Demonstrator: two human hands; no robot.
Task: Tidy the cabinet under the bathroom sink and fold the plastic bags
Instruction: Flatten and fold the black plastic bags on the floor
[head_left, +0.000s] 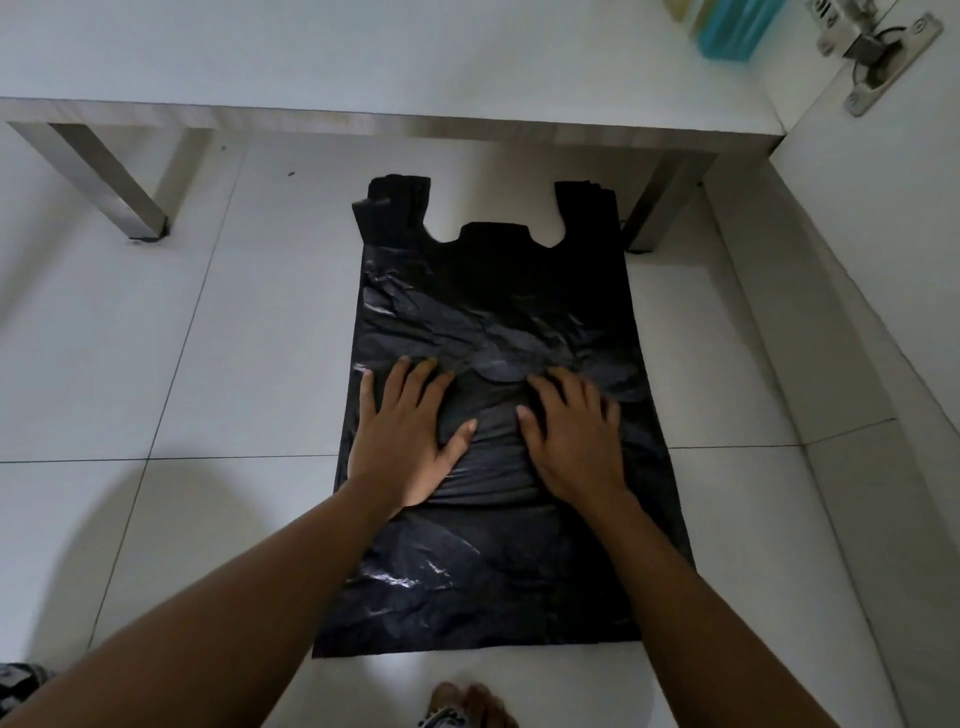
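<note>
White tiled floor (156, 364) fills most of the head view, with dark grout lines crossing it. Cabinet (363, 62) above: white bottom panel with a grey front edge, standing on two metal legs, left leg (111, 187) and right leg (662, 202). Open cabinet door (883, 260) runs down the right side, white, with a metal hinge (878, 47) at its top. Black plastic bag (493, 322) lies flat on the floor in front of the cabinet, between the two legs, its two handles pointing toward the cabinet and its closed bottom edge toward the person; surface wrinkled, glossy in patches. Right handle ends just beside the right leg; contact cannot be told. Both forearms reach in from the lower edge. Left hand (405, 436) rests palm-down on the left half of the bag, about midway along its length, fingers (415, 379) spread and flat, thumb angled inward; the hand's outer edge sits at the bag's left border. Right hand (576, 441) rests palm-down on the right half at the same level, fingers slightly blurred, spread and flat on the plastic. Neither hand pinches anything. Thumbs are near each other but apart. Teal object (727, 31) stands inside the cabinet, upper right, partly cut off. Toes (470, 701) show at the bottom edge, just short of the bag.
</note>
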